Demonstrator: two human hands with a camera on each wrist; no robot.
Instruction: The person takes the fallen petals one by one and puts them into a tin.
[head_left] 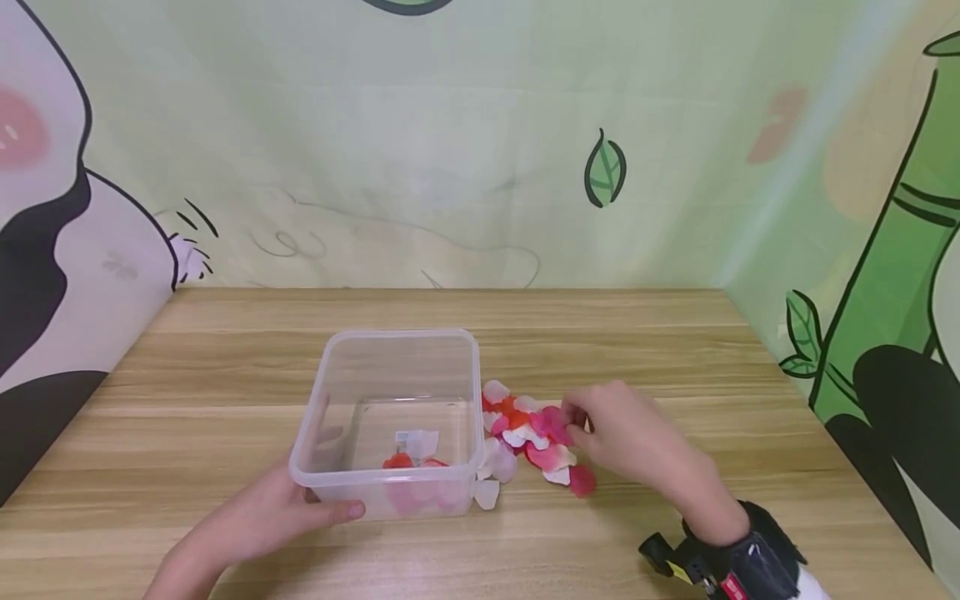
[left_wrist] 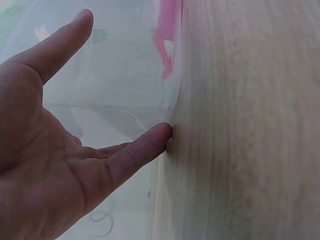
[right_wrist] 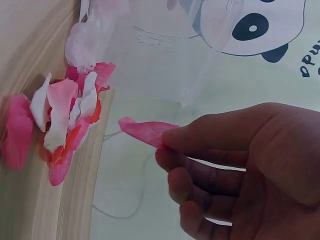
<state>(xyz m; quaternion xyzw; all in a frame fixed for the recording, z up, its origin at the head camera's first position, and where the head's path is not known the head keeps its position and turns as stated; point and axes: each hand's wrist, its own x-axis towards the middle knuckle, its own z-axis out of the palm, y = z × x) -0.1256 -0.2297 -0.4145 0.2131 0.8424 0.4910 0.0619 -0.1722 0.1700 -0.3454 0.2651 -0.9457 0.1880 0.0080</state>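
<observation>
A clear plastic box (head_left: 330, 379) stands on the wooden table (head_left: 225, 375), with a few red, pink and white petals (head_left: 411, 450) on its floor. My left hand (head_left: 262, 521) rests against the box's near left corner, fingers straight, thumb along the front wall; the left wrist view shows the fingers (left_wrist: 137, 150) pressing the clear wall (left_wrist: 125, 75). A pile of pink, red and white petals (head_left: 528, 437) lies just right of the box. My right hand (head_left: 630, 437) hovers over the pile and pinches a pink petal (right_wrist: 145, 131) between thumb and forefinger.
Walls with cartoon panda and bamboo prints (head_left: 885, 275) close in the table at the back and both sides. Bare wood (head_left: 600, 317) lies behind the box and pile. A dark wrist-worn device (head_left: 720, 562) sits on my right forearm.
</observation>
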